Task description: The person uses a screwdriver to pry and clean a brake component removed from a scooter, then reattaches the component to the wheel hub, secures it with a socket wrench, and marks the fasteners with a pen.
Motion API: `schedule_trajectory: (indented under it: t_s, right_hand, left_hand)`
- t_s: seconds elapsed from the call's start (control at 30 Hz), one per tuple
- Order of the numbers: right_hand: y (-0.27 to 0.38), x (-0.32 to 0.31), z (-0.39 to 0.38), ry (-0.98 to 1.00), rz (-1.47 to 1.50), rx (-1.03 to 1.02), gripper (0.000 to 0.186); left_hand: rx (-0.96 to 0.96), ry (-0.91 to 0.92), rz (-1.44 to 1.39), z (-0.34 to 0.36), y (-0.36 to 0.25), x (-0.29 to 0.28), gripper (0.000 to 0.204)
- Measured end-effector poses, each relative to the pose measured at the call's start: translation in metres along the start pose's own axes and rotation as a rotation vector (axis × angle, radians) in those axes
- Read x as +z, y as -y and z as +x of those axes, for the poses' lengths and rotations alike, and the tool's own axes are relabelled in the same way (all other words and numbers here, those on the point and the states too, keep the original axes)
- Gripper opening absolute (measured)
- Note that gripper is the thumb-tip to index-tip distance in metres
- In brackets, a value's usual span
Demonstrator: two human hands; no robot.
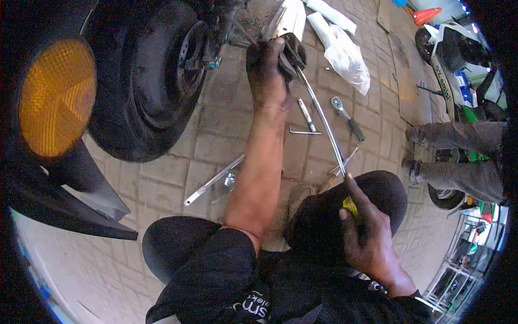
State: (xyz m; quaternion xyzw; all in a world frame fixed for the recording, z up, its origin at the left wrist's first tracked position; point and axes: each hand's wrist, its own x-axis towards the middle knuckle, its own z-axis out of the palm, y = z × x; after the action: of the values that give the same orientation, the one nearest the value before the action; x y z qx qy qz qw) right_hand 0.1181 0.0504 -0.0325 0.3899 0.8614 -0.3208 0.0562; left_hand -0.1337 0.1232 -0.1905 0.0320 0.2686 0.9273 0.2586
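From the head view, the person crouches over a brick-paved floor (216, 135) beside a scooter's black rear wheel (145, 81), with an orange reflector (56, 97) bulging large at the left edge. The left hand (267, 73) is stretched forward, its grip closed around a dark part (294, 54) at the lower end of a silvery exhaust cover (288, 19). The right hand (364, 232) rests over the knee, its grip clamped on the yellow-and-black handle of a long screwdriver (324, 119), forefinger laid along the shaft; the thin metal shaft runs up and away to the dark part under the left hand. On the floor just beyond the left forearm lie a small green-tipped tool (306, 114), an L-shaped key (302, 130) and a ratchet wrench (347, 116), with a flat metal bar (213, 181) nearer the wheel. A white plastic bag (345, 54) lies further off. At the right, another person's legs (458, 156) stand beside a white-and-green scooter (458, 70).
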Motion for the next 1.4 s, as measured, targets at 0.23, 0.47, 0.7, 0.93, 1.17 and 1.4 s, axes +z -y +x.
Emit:
schedule_trajectory:
  t_s: [0.23, 0.47, 0.7, 0.93, 1.17, 1.4]
  right_hand:
    - [-0.022, 0.004, 0.003, 0.04, 0.328, -0.068, 0.049]
    - [0.002, -0.007, 0.004, 0.078, 0.128, 0.1, 0.05]
    - [0.005, 0.005, 0.003, 0.042, 0.121, 0.009, 0.054]
    - [-0.017, 0.004, 0.008, 0.237, 0.649, 0.236, 0.055]
    - [0.011, -0.026, -0.001, 0.151, 0.51, 0.065, 0.061]
    - [0.022, -0.049, -0.027, 0.105, 0.538, -0.234, 0.063]
  left_hand:
    - [0.12, 0.084, 0.12, -0.003, -0.013, -0.002, 0.02]
    - [0.01, 0.05, 0.167, -0.017, -0.005, 0.002, 0.031]
    - [0.058, 0.011, 0.042, -0.007, -0.004, -0.004, 0.031]
    - [0.11, 0.149, 0.063, 0.006, -0.007, -0.021, 0.025]
    - [-0.038, 0.307, 0.0, 0.003, -0.008, -0.015, 0.042]
    - [-0.197, 0.235, -0.199, 0.008, -0.016, 0.0, 0.037]
